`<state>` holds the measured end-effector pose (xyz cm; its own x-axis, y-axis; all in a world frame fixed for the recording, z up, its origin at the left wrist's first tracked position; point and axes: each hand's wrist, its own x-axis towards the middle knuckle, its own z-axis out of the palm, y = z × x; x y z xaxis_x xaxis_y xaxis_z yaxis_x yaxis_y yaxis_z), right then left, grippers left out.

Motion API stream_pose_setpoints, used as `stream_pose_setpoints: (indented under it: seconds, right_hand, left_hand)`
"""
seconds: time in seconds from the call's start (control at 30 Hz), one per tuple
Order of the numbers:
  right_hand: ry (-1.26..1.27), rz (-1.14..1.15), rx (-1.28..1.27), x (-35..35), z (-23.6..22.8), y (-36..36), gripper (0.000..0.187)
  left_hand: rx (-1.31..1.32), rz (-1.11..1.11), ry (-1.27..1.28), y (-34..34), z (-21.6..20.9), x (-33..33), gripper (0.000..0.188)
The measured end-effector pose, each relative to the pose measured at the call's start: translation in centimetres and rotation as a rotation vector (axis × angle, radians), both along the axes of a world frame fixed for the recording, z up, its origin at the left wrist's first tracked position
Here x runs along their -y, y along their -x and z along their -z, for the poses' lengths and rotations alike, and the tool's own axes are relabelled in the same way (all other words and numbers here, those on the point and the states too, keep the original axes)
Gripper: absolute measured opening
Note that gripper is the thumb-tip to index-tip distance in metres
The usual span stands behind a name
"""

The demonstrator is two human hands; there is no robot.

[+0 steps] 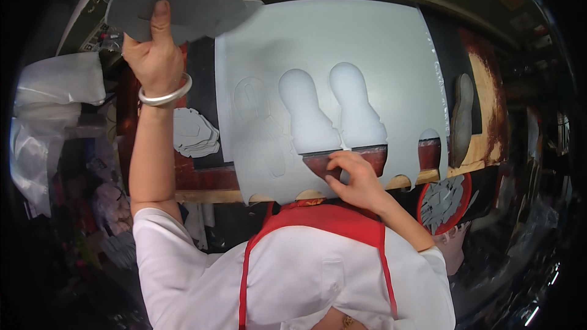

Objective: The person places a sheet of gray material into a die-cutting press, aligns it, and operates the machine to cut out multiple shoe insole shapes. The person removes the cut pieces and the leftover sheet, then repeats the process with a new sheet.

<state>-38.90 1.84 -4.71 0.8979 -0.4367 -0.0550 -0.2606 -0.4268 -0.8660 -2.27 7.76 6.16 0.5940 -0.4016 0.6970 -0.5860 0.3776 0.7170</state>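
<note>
At the upper left my left hand point(160, 49) is raised, its thumb pressed on a stack of thin grey cut pieces point(202, 3) with wavy edges. A large grey sheet point(379, 36) covers the worktable in front of me. Two sole-shaped holes go through it, showing a white surface point(309, 116) and, lower down, red-brown wood. Faint sole outlines point(251, 101) mark the sheet to their left. My right hand point(354, 177) hovers at or touches the sheet's near edge by these holes; its fingers are bent, thumb and forefinger apart, with nothing visible between them.
A small pile of grey pieces point(195, 132) lies left of the sheet. On the right stands a sole-shaped form point(463, 116) on the table. Below the table's edge, a red basin point(468, 198) holds grey scraps. Clear plastic bags point(58, 85) sit at far left.
</note>
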Motion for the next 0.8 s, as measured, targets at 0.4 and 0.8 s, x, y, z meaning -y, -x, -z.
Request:
stream_pose_setpoints:
  seconds: [0.4,0.8]
  right_hand:
    - [-1.366,-0.144,-0.089,-0.2,6.0,-6.0,0.016]
    - [-0.809,0.015,-0.179,-1.1,1.9,-4.7,0.004]
  left_hand:
    - [0.758,0.809,-0.725,8.9,14.5,-11.6,0.063]
    - [-0.44,-0.121,-0.337,2.8,7.7,-9.0,0.03]
